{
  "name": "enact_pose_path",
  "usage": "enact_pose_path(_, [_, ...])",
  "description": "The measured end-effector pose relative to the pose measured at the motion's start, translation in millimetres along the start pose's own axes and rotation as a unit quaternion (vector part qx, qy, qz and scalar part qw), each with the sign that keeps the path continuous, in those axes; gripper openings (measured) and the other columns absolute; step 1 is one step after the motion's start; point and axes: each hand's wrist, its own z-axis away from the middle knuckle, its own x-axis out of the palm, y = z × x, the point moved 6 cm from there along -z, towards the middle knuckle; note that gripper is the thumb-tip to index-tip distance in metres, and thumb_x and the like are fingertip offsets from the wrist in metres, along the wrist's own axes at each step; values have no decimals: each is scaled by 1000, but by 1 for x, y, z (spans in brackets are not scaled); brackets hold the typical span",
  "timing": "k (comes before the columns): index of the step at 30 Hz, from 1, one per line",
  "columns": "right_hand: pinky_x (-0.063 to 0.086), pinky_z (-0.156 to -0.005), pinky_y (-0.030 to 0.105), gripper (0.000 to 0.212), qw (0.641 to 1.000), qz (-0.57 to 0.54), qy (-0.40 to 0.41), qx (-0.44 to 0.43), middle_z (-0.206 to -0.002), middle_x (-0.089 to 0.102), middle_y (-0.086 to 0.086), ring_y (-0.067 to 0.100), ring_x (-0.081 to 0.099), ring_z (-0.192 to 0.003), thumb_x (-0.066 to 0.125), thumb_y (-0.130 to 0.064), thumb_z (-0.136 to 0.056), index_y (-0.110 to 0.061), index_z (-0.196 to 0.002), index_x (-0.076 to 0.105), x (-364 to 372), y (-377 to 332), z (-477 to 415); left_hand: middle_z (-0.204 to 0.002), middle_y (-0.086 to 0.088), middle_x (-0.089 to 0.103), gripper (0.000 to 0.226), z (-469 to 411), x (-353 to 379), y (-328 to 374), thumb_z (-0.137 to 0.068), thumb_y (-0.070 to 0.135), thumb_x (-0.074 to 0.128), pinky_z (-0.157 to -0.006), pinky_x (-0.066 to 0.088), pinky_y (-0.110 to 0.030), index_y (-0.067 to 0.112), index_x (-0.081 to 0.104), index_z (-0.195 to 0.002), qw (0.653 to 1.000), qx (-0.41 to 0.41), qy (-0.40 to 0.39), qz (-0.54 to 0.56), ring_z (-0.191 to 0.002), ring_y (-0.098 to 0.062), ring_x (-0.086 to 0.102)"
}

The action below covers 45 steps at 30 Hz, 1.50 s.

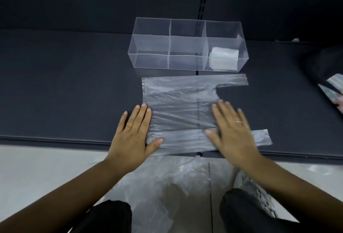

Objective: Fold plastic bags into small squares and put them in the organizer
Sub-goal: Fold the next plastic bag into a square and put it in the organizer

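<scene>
A clear plastic bag (178,106) lies flat on the dark shelf (65,87), its two handles pointing right. My left hand (133,134) presses flat on the bag's left edge, fingers straight. Flat on the bag's right part lies my right hand (232,132), near the lower handle, slightly blurred. Behind the bag stands a clear organizer (187,47) with several compartments. A folded white bag square (223,59) sits in its right front compartment.
More loose clear bags (167,180) lie on the pale floor between my knees. A dark bag with a patterned item (330,84) sits at the right edge of the shelf. The shelf's front edge runs just under my palms.
</scene>
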Motion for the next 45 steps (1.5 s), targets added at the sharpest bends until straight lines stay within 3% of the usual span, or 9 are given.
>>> enact_pose_path(5, [5, -120, 46, 80, 983, -6, 27, 181, -160, 16, 11, 27, 12, -147, 11, -58, -88, -11, -152, 22, -13, 89, 30, -160, -8, 7, 89, 4, -5, -2, -88, 71, 5, -120, 7, -46, 9, 9, -152, 1000, -4, 22, 20, -148, -22, 3])
enact_pose_path(8, [10, -118, 52, 74, 971, -31, 62, 230, -157, 19, 18, 33, 15, -146, 23, -50, -91, -3, -149, 27, -24, 96, 36, -158, -10, 18, 83, 15, -11, 6, -92, 67, 23, -117, 14, -47, 8, 22, -150, 992, 115, 53, 14, -146, -25, 16])
enact_pose_path(11, [21, -116, 51, 66, 981, -143, 88, 95, -156, 23, 16, 31, 21, -143, 40, -49, -97, -5, -145, 34, -35, 44, 28, -155, -7, 29, 76, 34, -6, 13, -92, 63, 33, -114, 20, -46, 11, 32, -147, 971, 233, 44, -35, -143, -24, 26])
enact_pose_path(15, [-2, -116, 24, 84, 972, -173, -40, -151, -160, 3, -10, 6, 0, -146, 41, -70, -85, -22, -151, 22, -21, -60, 26, -138, -5, 54, 43, 39, -21, 22, -93, 26, 44, -108, 39, -45, 13, 58, -131, 958, 258, 127, -18, -128, -22, 51])
enact_pose_path(18, [6, -119, 32, 83, 964, -123, -53, -230, -158, 22, 3, 17, 19, -144, 61, -60, -79, -15, -145, 38, -11, -100, 28, -123, -2, 65, 32, 41, -41, 32, -93, 22, 50, -99, 48, -43, 12, 70, -116, 945, 262, 189, 57, -117, -20, 60])
enact_pose_path(25, [42, -87, 25, 8, 967, -207, 83, -120, -103, 70, 3, 23, 67, -92, 74, -10, -81, -9, -89, 74, -43, -49, 28, -107, 19, 67, 29, 34, -65, 21, -93, 36, 55, -95, 41, -10, 18, 76, -101, 927, 93, 153, 330, -107, 6, 58])
enact_pose_path(31, [44, -73, 15, 13, 961, -270, -56, 30, -80, 69, -18, -2, 63, -78, 72, -16, -82, -28, -77, 68, -58, 38, 50, -84, 24, 72, 13, 33, -61, -6, -80, 38, 62, -70, 43, -3, 41, 74, -81, 875, -15, 38, 482, -81, 8, 66])
enact_pose_path(35, [44, -63, 11, 2, 914, -380, -122, 66, -69, 69, -2, 3, 62, -60, 67, -28, -80, -28, -78, 67, -66, 66, 50, -87, 14, 75, 19, 30, -60, -21, -77, 44, 62, -72, 46, -5, 40, 76, -88, 836, -56, -22, 545, -85, 1, 69])
enact_pose_path(45, [43, -73, 10, 6, 874, -457, -27, 163, -78, 67, -5, 3, 57, -73, 67, -14, -87, -14, -82, 70, -59, 111, -51, -92, -3, 76, 19, -36, -41, -52, -79, 30, 71, -84, 54, -25, 16, 76, -91, 752, -218, 7, 622, -86, -11, 70])
